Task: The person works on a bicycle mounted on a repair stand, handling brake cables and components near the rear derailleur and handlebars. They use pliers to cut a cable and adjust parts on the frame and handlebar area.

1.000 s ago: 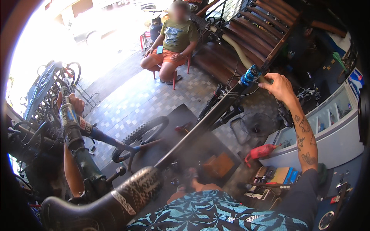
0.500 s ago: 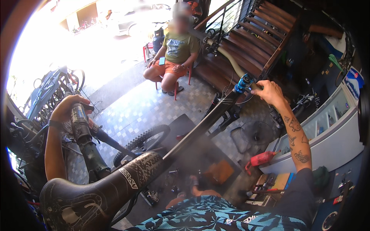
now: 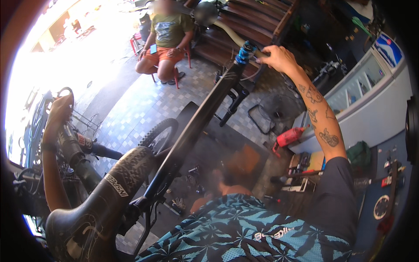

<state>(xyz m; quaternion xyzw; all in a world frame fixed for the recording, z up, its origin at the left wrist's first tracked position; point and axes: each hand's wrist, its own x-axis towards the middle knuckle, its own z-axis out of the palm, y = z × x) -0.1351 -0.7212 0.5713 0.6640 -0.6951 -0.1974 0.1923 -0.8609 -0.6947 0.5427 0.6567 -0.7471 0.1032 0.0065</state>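
A dark bicycle frame (image 3: 192,126) slants up and away from the patterned saddle (image 3: 118,179) at lower left. At its far end sits a blue stem (image 3: 245,52) with a tan handlebar (image 3: 229,32). My right hand (image 3: 281,60) has its fingers closed on the handlebar just right of the stem. On the left, my left hand (image 3: 59,111) is closed at the top end of the repair stand's clamp (image 3: 72,142); its fingertips are partly hidden and blurred. The clamp's lower part passes behind the saddle.
A person (image 3: 168,39) sits on a red stool beyond the bicycle. A slatted wooden bench (image 3: 257,22) stands at the back. On the right are a glass-topped chest freezer (image 3: 371,105), a red canister (image 3: 289,137) and a fan (image 3: 277,109). A loose wheel (image 3: 159,131) lies below the frame.
The view has shifted, so the bench and seated person appear farther left and higher. The bicycle's front end also sits farther left. My left hand has moved up along the clamp; my right still holds the handlebar.
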